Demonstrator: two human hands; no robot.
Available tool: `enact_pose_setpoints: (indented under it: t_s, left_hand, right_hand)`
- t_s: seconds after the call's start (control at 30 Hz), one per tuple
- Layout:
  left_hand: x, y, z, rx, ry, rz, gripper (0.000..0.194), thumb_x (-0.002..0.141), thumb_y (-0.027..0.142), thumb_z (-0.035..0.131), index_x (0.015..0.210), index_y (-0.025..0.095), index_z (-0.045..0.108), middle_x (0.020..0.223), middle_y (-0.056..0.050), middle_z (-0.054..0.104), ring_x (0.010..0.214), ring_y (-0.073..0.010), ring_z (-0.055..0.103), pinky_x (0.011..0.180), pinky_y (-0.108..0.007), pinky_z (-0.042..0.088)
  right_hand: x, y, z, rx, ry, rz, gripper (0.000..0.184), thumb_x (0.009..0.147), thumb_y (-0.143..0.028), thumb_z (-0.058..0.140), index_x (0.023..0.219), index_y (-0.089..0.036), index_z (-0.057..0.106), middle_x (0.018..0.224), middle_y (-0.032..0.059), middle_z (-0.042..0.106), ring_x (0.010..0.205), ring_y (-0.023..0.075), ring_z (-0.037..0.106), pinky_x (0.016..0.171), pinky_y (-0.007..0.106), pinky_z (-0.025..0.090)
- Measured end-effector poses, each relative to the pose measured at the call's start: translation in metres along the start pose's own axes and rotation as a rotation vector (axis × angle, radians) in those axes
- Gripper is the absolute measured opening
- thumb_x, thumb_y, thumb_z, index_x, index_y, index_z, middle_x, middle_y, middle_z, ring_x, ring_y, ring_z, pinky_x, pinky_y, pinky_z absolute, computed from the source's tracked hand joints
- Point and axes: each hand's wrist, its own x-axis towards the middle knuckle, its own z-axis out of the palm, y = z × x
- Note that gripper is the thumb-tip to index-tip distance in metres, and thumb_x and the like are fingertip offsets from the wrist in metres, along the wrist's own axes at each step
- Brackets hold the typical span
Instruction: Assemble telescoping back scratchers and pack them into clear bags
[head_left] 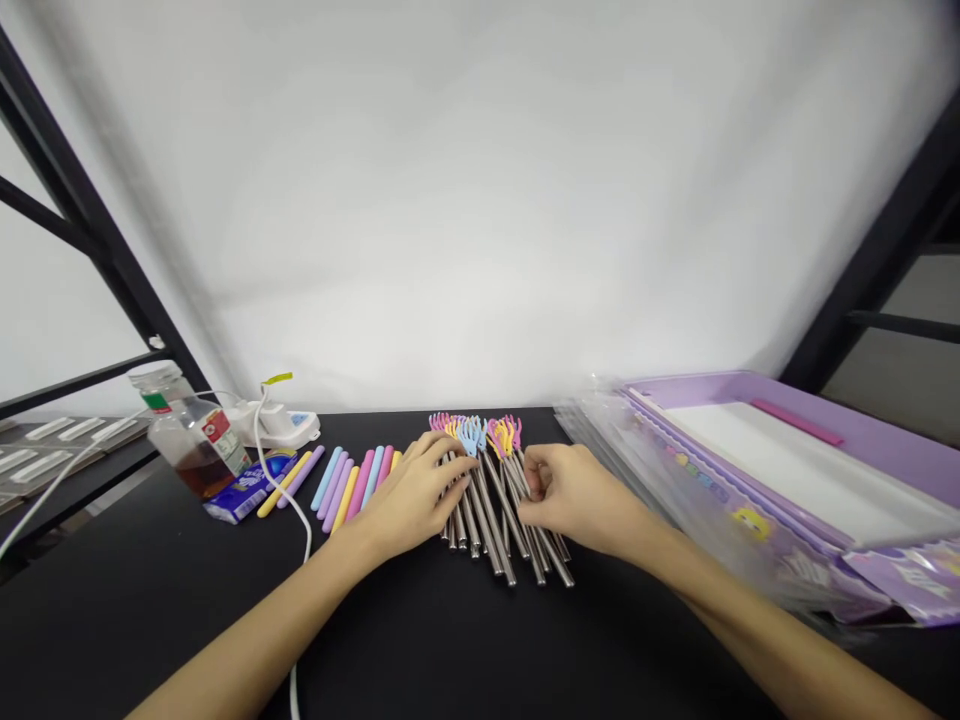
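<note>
On the black bench (150,610), your left hand (420,495) and right hand (574,497) rest unclenched on steel back scratchers (487,510) with pastel claw heads.

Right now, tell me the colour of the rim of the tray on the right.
The tray's rim is lilac purple; it shows best in the head view.

On the table (165,600), metal rods (487,520) lie between plastic sticks (337,490) on the left and a box (862,430) on the right.
</note>
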Motion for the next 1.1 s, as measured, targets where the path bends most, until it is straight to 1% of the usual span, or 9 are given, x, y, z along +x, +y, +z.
enact_pose_setpoints:
  t_s: [0.1, 0.17, 0.27, 0.33, 0.43, 0.57, 0.7, 0.83, 1.1]
  left_hand:
    - [0.002, -0.001, 0.0, 0.016, 0.016, -0.001, 0.028, 0.101, 0.026, 0.04, 0.122, 0.026, 0.06, 0.123, -0.006, 0.057, 0.121, -0.0233, 0.046, 0.099, -0.042, 0.046]
    - [0.005, -0.007, -0.008, 0.013, 0.058, -0.061, 0.03, 0.102, 0.027, 0.038, 0.12, 0.025, 0.061, 0.12, -0.006, 0.059, 0.117, -0.0224, 0.05, 0.097, -0.04, 0.046]
    - [0.008, -0.021, -0.029, 0.008, 0.066, -0.292, 0.028, 0.1, 0.031, 0.041, 0.111, 0.023, 0.065, 0.102, -0.005, 0.065, 0.096, -0.0202, 0.059, 0.083, -0.034, 0.047]
    - [0.009, -0.028, -0.044, 0.004, -0.006, -0.432, 0.025, 0.096, 0.034, 0.045, 0.1, 0.022, 0.068, 0.086, -0.002, 0.067, 0.079, -0.018, 0.061, 0.071, -0.031, 0.044]
    - [0.007, -0.028, -0.058, 0.01, -0.105, -0.493, 0.025, 0.09, 0.038, 0.05, 0.081, 0.022, 0.067, 0.072, 0.0, 0.065, 0.066, -0.016, 0.057, 0.061, -0.028, 0.037]
    - [0.005, -0.01, -0.06, 0.103, -0.244, -0.512, 0.02, 0.078, 0.04, 0.057, 0.069, 0.022, 0.058, 0.07, 0.0, 0.063, 0.062, -0.0176, 0.055, 0.057, -0.028, 0.03]
    - [0.003, 0.004, -0.056, 0.134, -0.289, -0.437, 0.021, 0.066, 0.035, 0.063, 0.084, 0.025, 0.056, 0.075, 0.0, 0.064, 0.067, -0.0204, 0.058, 0.056, -0.027, 0.027]
    - [0.003, 0.007, -0.052, 0.113, -0.327, -0.404, 0.025, 0.063, 0.031, 0.064, 0.083, 0.025, 0.052, 0.071, 0.002, 0.063, 0.065, -0.0199, 0.057, 0.054, -0.027, 0.025]
    - [0.003, 0.012, -0.046, 0.112, -0.37, -0.386, 0.02, 0.069, 0.034, 0.064, 0.081, 0.024, 0.052, 0.072, 0.0, 0.061, 0.068, -0.0214, 0.057, 0.058, -0.028, 0.028]
  right_hand:
    - [0.001, 0.0, -0.007, 0.238, -0.003, 0.064, 0.016, 0.062, -0.016, 0.06, 0.069, -0.021, 0.046, 0.055, -0.0056, 0.05, 0.05, 0.0104, 0.044, 0.046, 0.024, 0.032]
    - [0.0, -0.001, -0.014, 0.466, -0.011, 0.137, 0.024, 0.063, -0.014, 0.06, 0.084, -0.021, 0.051, 0.056, -0.006, 0.055, 0.05, 0.0114, 0.05, 0.047, 0.023, 0.039]
    - [-0.002, -0.006, -0.024, 0.749, 0.03, 0.189, 0.049, 0.068, -0.014, 0.064, 0.116, -0.02, 0.052, 0.06, -0.0055, 0.061, 0.054, 0.0126, 0.058, 0.051, 0.022, 0.045]
    - [-0.001, -0.01, -0.031, 0.86, 0.074, 0.189, 0.054, 0.072, -0.015, 0.067, 0.123, -0.02, 0.053, 0.064, -0.0039, 0.063, 0.058, 0.0116, 0.059, 0.053, 0.02, 0.046]
    - [0.007, -0.018, -0.036, 0.997, 0.094, 0.21, 0.032, 0.076, -0.015, 0.07, 0.106, -0.015, 0.062, 0.076, 0.0024, 0.067, 0.067, 0.0123, 0.065, 0.06, 0.019, 0.053]
    - [0.016, -0.024, -0.031, 1.194, 0.134, 0.245, 0.009, 0.083, -0.02, 0.069, 0.086, -0.012, 0.065, 0.085, 0.0085, 0.07, 0.074, 0.0161, 0.069, 0.071, 0.023, 0.059]
    - [0.016, -0.019, -0.021, 1.273, 0.193, 0.257, 0.014, 0.086, -0.022, 0.064, 0.077, -0.012, 0.067, 0.082, 0.0096, 0.07, 0.071, 0.0175, 0.07, 0.07, 0.025, 0.059]
    - [0.011, -0.01, -0.02, 1.258, 0.218, 0.252, 0.015, 0.085, -0.023, 0.065, 0.075, -0.013, 0.067, 0.082, 0.0096, 0.07, 0.071, 0.0179, 0.069, 0.069, 0.025, 0.059]
    - [0.009, -0.003, -0.022, 1.209, 0.228, 0.216, 0.017, 0.085, -0.027, 0.064, 0.077, -0.012, 0.066, 0.08, 0.0088, 0.069, 0.068, 0.0164, 0.068, 0.065, 0.023, 0.056]
